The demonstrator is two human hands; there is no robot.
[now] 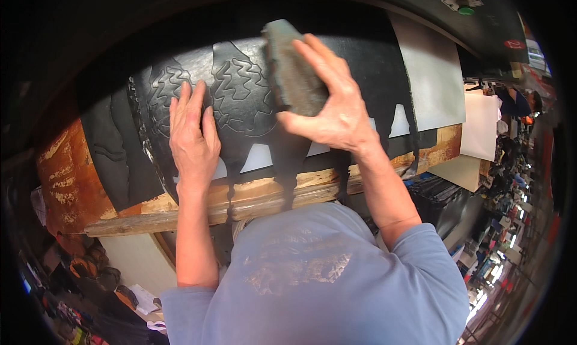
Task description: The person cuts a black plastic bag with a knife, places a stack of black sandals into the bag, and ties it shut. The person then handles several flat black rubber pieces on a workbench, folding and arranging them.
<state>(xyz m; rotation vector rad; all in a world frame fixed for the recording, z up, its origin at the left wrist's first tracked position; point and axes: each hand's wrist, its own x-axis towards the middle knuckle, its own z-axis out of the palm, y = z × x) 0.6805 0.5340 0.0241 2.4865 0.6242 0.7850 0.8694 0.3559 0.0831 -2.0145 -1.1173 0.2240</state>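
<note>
A black leather-like sheet (366, 63) lies over the work surface, with zigzag outlines cut or pressed into its left half. My left hand (193, 138) rests on it, fingers stretched out beside these outlines, holding nothing. In my right hand (339, 108) is a thick, worn grey-green block-shaped piece (297, 75) with a brownish face. Thumb and fingers grip its near and right sides, and it is tilted over the sheet, slightly blurred. Whether its lower edge touches the sheet, I cannot tell. Ragged black strips hang from the sheet's near edge.
Under the sheet is a worn wooden board (264, 208) with a splintered front edge. A pale grey sheet (430, 69) lies at the right. Above, a dark machine part carries a green button (466, 10). Dark folded material (448, 198) is stacked low on the right.
</note>
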